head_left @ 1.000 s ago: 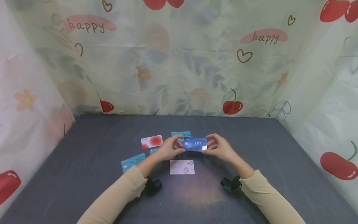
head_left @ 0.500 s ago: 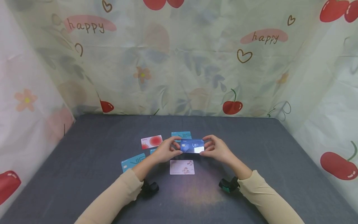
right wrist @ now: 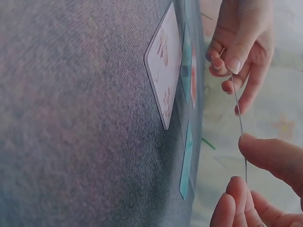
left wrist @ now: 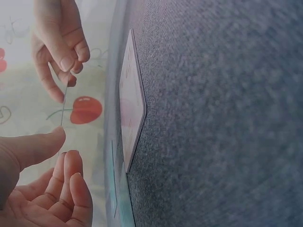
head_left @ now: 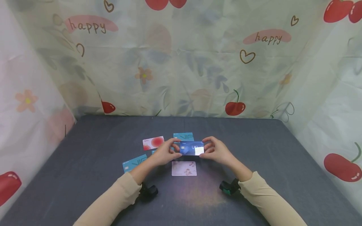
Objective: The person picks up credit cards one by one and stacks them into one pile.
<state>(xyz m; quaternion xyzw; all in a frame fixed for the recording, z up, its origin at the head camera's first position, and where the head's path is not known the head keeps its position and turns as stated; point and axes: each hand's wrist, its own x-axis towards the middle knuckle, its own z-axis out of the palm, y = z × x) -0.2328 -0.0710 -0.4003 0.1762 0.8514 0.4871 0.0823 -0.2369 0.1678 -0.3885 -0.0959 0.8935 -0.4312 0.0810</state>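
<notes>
A dark blue VIP card (head_left: pixel 188 148) is held up off the table between both hands. My left hand (head_left: pixel 167 153) pinches its left end between thumb and fingers, and my right hand (head_left: pixel 217 151) pinches its right end the same way. Both wrist views show the card edge-on as a thin line, apart from the table. Below it in the head view lies a pale pink card (head_left: pixel 183 169) with a flower print. Just behind it is a light blue VIP card (head_left: pixel 183 136), partly covered by the held card.
To the left lie a white card with red circles (head_left: pixel 153 143) and another light blue VIP card (head_left: pixel 134 163), partly behind the left forearm. One more light blue card (head_left: pixel 154 152) is mostly hidden by the left hand. A dark grey cloth (head_left: pixel 268 163) covers the table.
Both hands have shifted the dark blue card a little to the left and slightly nearer the pale pink card. The cards on the table have stayed where they were.
</notes>
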